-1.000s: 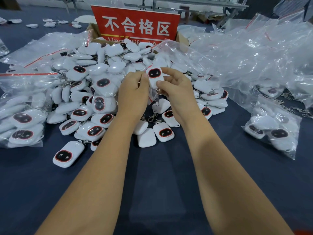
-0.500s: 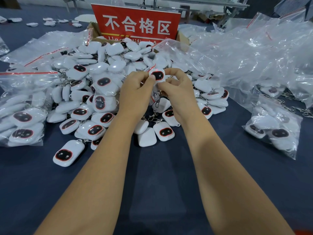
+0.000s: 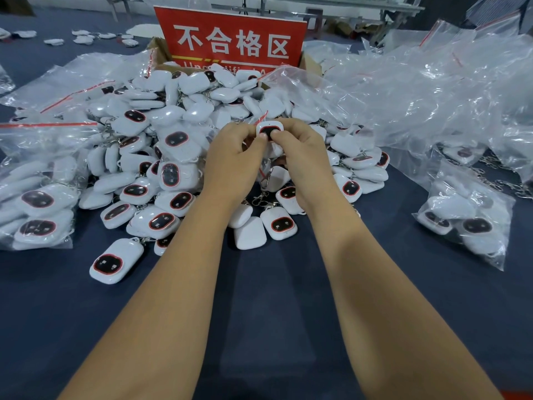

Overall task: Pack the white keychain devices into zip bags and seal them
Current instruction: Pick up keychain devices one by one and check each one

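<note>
Both hands meet over a big heap of white keychain devices with black, red-rimmed faces. My left hand and my right hand pinch one white keychain device between thumbs and fingers, its face towards me. A thin clear zip bag with a red strip wraps around it; how far the device sits inside I cannot tell. Its metal clasp hangs below, between the hands.
A red sign stands in a cardboard box behind the heap. Filled bags lie at the left and at the right. A mound of empty clear bags fills the right rear. Dark blue cloth covers the table.
The held device has tipped and shifted slightly; both thumbs now press close together on its front, with the hands drawn closer around it.
</note>
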Tool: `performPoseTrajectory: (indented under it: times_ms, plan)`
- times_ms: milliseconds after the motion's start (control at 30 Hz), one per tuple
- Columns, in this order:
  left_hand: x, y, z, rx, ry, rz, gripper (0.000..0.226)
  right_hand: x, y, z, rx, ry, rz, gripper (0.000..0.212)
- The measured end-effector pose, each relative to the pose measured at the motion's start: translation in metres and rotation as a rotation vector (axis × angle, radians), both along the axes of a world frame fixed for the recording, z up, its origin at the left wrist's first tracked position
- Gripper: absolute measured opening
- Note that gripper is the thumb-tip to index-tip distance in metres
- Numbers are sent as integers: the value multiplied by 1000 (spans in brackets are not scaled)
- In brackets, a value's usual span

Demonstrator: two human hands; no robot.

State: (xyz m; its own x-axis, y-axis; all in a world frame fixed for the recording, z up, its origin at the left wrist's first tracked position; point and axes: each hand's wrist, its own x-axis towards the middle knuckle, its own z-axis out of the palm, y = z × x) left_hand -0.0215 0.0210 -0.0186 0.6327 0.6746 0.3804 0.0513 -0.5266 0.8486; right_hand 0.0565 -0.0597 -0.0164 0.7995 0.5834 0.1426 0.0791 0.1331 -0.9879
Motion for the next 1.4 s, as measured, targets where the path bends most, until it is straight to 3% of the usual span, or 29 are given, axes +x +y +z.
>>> performPoseTrajectory:
  times_ms: [267, 433, 1133, 1400]
  plan:
    - [-2, -3, 2, -54, -9, -1, 17, -2, 0, 1, 8, 15, -12, 18]
    - [-3, -5, 5, -134, -20, -5, 28, -3, 0, 0, 30, 11, 12, 19]
    - [2, 0, -4, -69, -71, -10, 15, 0, -3, -1, 48, -51, 20, 20]
    - [1, 1, -3, -126, -107, 4, 30, -1, 1, -1, 14, -1, -28, 15]
